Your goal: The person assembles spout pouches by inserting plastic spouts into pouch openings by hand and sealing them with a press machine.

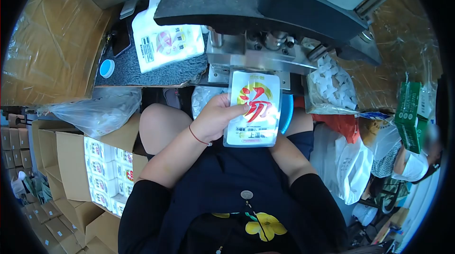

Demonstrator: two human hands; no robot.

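My left hand [219, 115] is closed on a white plastic pouch [259, 128] printed with a large red character and a yellow-green ring. The thumb lies across the pouch's front, while the fingers go behind it. The pouch's upper edge is just below the metal press plate [265, 58] of the machine [213, 8]. My right forearm [290, 159] reaches up behind the pouch, which hides the right hand and its fingers. To the left, more white printed pouches [168, 48] lie on a dark fuzzy mat [118, 74].
A blue-and-white round cap [107, 68] and a dark phone [121, 41] lie on the mat. An open carton [71, 164] of packed pouches stands at lower left. A clear bag of white cut pieces [329, 83] is right of the press. A green box [411, 116] is farther right.
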